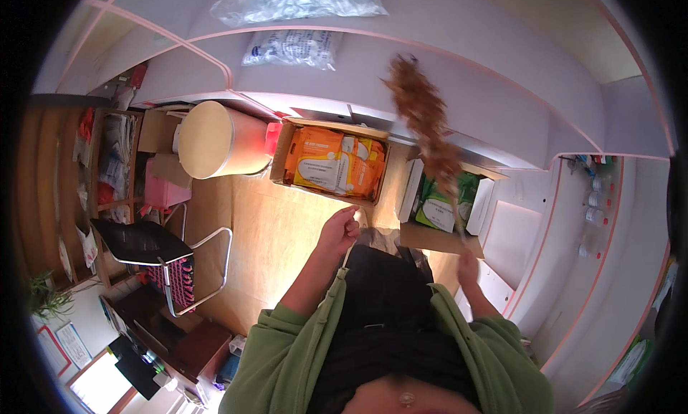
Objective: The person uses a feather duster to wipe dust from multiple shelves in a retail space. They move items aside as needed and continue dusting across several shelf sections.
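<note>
My right hand (pixel 469 268) is closed on the thin handle of a brown feather duster (pixel 422 113), whose blurred head reaches up across the lilac shelf unit (pixel 484 99). My left hand (pixel 339 228) is held with curled fingers in front of my body, and no object shows in it. Beyond the left hand, an open cardboard box (pixel 328 192) on the wooden floor holds orange and white packets (pixel 317 156). Below the duster, a second open box (pixel 438 242) holds green and white packets (pixel 438 212), partly hidden by the duster.
Clear plastic bags (pixel 293 45) lie on the shelves. A large round drum (pixel 207 140) stands left of the orange packets, near a pink container (pixel 161 191). A metal-framed chair (pixel 223 263) is at the left. Small bottles (pixel 594 216) line a shelf at the right.
</note>
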Action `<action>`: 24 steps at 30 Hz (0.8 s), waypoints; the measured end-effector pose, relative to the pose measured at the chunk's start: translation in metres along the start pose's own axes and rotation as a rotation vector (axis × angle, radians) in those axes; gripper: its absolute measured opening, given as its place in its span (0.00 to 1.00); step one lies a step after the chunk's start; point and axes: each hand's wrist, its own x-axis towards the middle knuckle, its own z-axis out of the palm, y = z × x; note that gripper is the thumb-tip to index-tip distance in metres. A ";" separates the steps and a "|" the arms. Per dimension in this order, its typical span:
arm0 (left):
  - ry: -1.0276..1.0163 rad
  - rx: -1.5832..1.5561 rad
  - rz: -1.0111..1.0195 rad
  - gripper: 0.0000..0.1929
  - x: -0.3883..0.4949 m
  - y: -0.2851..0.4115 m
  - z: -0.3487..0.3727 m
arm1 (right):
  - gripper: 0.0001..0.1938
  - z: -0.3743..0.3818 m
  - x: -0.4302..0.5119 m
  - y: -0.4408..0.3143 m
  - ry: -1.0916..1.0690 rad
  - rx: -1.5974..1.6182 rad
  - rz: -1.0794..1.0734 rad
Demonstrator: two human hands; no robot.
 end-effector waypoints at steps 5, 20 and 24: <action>0.027 0.051 -0.011 0.13 -0.003 -0.005 0.011 | 0.11 0.107 0.079 -0.123 -0.054 0.330 -0.286; 0.033 0.273 -0.126 0.12 0.012 -0.054 0.052 | 0.13 0.024 0.032 0.051 0.173 0.306 0.206; 0.018 0.305 -0.144 0.10 0.014 -0.058 0.063 | 0.14 0.045 0.019 0.025 0.200 0.344 0.135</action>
